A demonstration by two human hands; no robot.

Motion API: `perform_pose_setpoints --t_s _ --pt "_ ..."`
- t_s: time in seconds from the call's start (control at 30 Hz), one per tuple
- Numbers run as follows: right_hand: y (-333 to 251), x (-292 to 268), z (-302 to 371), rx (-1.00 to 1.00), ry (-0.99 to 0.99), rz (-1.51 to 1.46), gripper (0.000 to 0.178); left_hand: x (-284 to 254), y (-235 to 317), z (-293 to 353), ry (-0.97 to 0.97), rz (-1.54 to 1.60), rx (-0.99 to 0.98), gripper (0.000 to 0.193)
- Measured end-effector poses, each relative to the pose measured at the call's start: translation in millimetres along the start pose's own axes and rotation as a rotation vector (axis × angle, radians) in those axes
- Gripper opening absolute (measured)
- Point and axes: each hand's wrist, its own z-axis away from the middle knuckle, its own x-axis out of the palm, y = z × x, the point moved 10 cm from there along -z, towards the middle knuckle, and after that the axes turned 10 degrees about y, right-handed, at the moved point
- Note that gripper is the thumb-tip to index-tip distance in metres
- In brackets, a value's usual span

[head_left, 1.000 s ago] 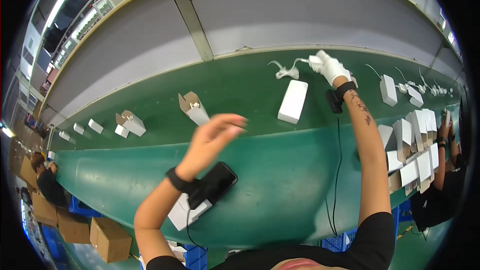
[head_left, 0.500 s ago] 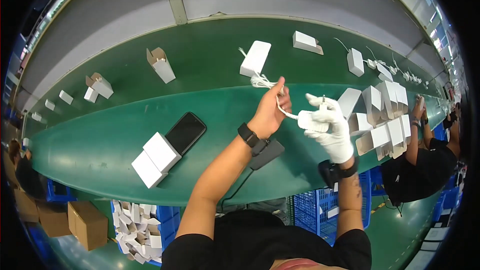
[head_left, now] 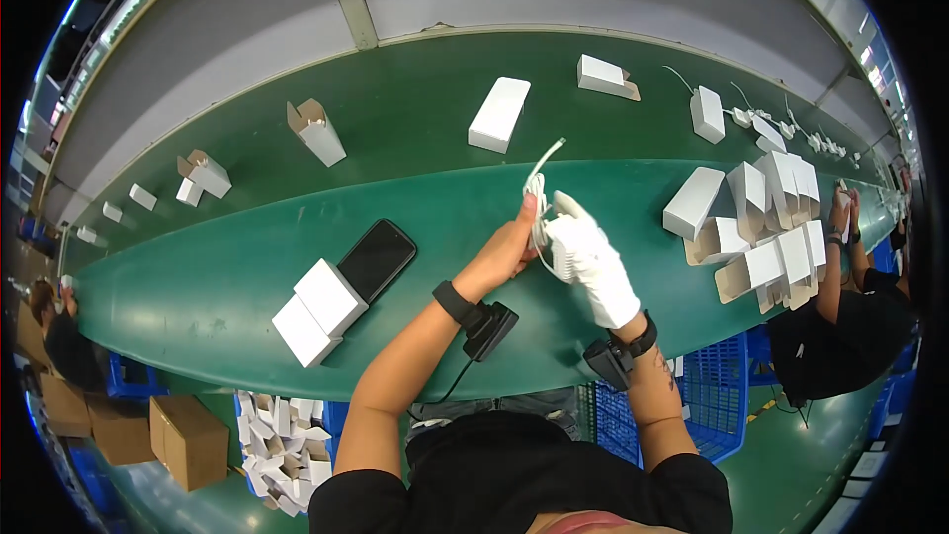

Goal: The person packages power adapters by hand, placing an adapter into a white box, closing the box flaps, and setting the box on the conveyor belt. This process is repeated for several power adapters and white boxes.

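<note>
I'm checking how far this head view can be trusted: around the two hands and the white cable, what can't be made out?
- Head view: how the white cable is coiled; the left hand and the gloved right hand cover its middle.
- The cable's free tip: too small to tell the plug type.
- Small white parts far along the green belt: too small and bent by the fisheye rim.
- The co-worker's hands: too small near the right edge.

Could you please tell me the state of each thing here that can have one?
white cable: partly coiled, held between both hands, one end sticking up
left hand: bare, closed on the cable
right hand: white-gloved, gripping the coil
phone: screen dark, lying flat
white box: closed, lying flat
small carton: flaps open
folded cartons: unclosed, stacked together
</note>
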Motion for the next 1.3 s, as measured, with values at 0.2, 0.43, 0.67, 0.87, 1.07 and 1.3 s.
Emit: perform_pose_setpoints --t_s 0.2,0.43,0.67,0.87,1.07,1.3 --pt "25.4 4.1 -17.3 0.132 0.045 -0.153 0.026 19.4 31.2 7.6 0.024 -0.379 0.332 0.084" --pt "23.6 -56.3 -40.2 0.001 0.149 -0.018 0.04 -36.0 115.7 -61.4 0.41 -1.177 0.382 0.07" --pt "-32.0 -33.9 17.4 0.264 -0.099 -0.65 0.06 -99.1 88.9 -141.5 0.547 -1.201 0.209 0.079" --pt "-38.2 -44.0 57.9 0.631 -0.191 -0.877 0.071 -9.2 69.8 -52.0 -0.256 -0.131 0.363 0.08" --pt "-19.7 -27.2 49.4 0.685 -0.174 -0.771 0.064 25.3 57.4 -8.8 -0.538 -0.202 0.483 0.088" --pt "-30.8 -50.5 1.6 0.069 -0.346 0.563 0.042 67.8 40.7 4.2 -0.514 -0.4 0.591 0.088"
